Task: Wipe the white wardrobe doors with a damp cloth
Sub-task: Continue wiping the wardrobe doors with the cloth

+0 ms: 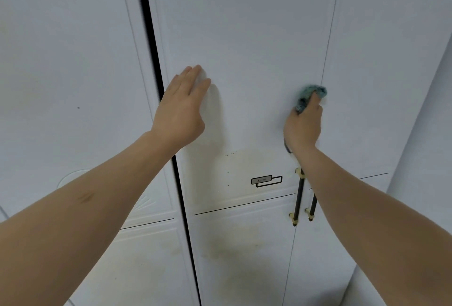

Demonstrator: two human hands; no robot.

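Observation:
White wardrobe doors fill the view. My left hand [181, 110] lies flat with straight fingers against the middle door [249, 36], near its left edge. My right hand [304, 127] grips a bunched teal cloth [309, 94] and holds it against the same door close to its right edge, beside the seam with the right door [367, 85]. Yellowish stains and small dark specks [234, 166] mark the middle door below my hands.
Two dark vertical handles with gold fittings [299, 198] sit at the seam below my right arm. A small framed label [265, 181] is on the middle door. A dark gap [156, 66] separates the left door [68, 73]. A wall edge stands at far right.

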